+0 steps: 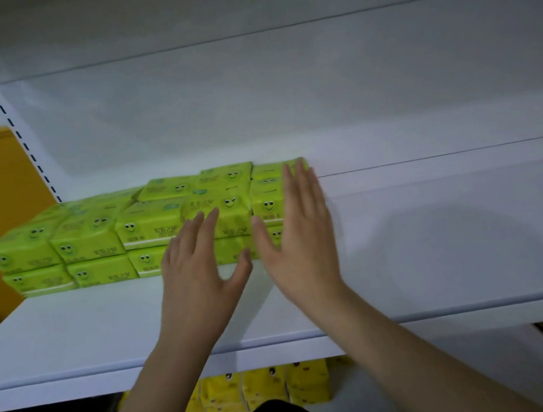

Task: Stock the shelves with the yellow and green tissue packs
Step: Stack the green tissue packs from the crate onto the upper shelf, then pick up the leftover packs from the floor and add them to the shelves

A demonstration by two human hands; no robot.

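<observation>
A: What are the hands doing?

B: Nothing is gripped. Both are spread flat with straight fingers. The right hand [296,237] stands on edge against the right end of the green packs [148,222], fingertips reaching the top back corner. The left hand [199,270] lies palm-forward at the front face, just left of the right one; whether it presses or only hovers I can't tell.

A: And the packs relative to them?

B: The block runs leftward from the right palm, two layers high, several rows deep, on the shelf [442,252]. To the right of that palm the shelf is bare.

A: What could go wrong?

B: I'd judge the push is the risk. The wrappers look slick and soft, so a hard shove from the end could make the top layer slide over the bottom one or buckle a row upward. The far-left packs sit near the shelf's end and might be crowded off.

A: The yellow ones?

B: The yellow packs [270,387] are below the wrists, on the lower shelf [409,395].
</observation>
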